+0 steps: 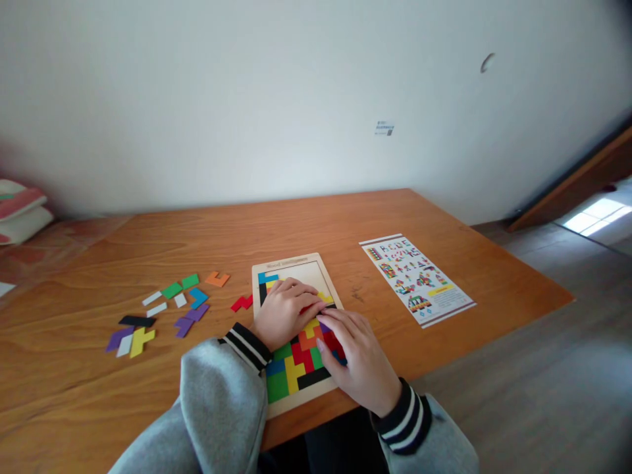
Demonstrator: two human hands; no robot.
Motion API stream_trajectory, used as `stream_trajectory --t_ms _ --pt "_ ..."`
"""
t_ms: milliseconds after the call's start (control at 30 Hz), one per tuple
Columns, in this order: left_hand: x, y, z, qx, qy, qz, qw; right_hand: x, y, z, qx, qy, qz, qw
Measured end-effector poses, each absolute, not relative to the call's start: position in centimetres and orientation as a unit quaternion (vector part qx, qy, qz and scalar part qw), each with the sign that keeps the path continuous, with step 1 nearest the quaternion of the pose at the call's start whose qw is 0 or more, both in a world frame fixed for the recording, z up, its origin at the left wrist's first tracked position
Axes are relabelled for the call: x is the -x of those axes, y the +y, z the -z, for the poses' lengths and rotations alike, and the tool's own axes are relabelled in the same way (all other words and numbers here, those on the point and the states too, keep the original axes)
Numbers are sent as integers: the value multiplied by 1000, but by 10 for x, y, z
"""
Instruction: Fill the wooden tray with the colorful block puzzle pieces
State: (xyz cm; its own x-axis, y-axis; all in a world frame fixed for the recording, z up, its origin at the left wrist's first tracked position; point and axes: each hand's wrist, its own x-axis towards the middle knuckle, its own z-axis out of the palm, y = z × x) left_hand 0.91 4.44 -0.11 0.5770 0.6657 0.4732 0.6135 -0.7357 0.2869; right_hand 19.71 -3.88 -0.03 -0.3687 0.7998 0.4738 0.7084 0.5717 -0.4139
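A wooden puzzle board [316, 393] lies near the table's front edge, its lower part filled with coloured pieces such as a yellow piece [292, 376] and a green piece [277, 387]. My left hand [289, 308] rests across its middle, fingers together and curled, tips near the board's right side. Anything under those fingers is hidden. My right hand [358, 355] lies over the right edge, thumb apart from the fingers, fingertips touching the pieces and almost meeting my left fingertips. I see nothing held in it. The board's white upper bed shows some blue, black and yellow pieces.
Left of the board lie a red zigzag piece [241, 303], an orange U-shaped piece [218, 279], a yellow piece [142, 342], a black bar [137, 321] and several others. A printed pattern sheet [417, 280] lies on the right. A white wall [257, 118] stands behind the table.
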Motion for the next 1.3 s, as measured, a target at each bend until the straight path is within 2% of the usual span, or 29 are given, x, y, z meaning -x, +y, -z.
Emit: stream_trajectory --t_ms 233,533,767,1033,1300 --pt "-3 36 -3 -913 296 -278 45 -197 -39 -1 451 -825 -73 333" --pt "-1 29 -3 -899 305 -305 74 -197 -39 2 457 -825 -68 327" --pt "25 28 -3 -882 336 -329 21 -201 -39 12 450 -829 -58 327" --pt "109 15 -2 -800 491 -342 -45 -206 -37 19 436 -834 -37 337" --pt "197 -30 -1 -616 742 -226 -138 -212 -33 30 420 -845 -15 332"
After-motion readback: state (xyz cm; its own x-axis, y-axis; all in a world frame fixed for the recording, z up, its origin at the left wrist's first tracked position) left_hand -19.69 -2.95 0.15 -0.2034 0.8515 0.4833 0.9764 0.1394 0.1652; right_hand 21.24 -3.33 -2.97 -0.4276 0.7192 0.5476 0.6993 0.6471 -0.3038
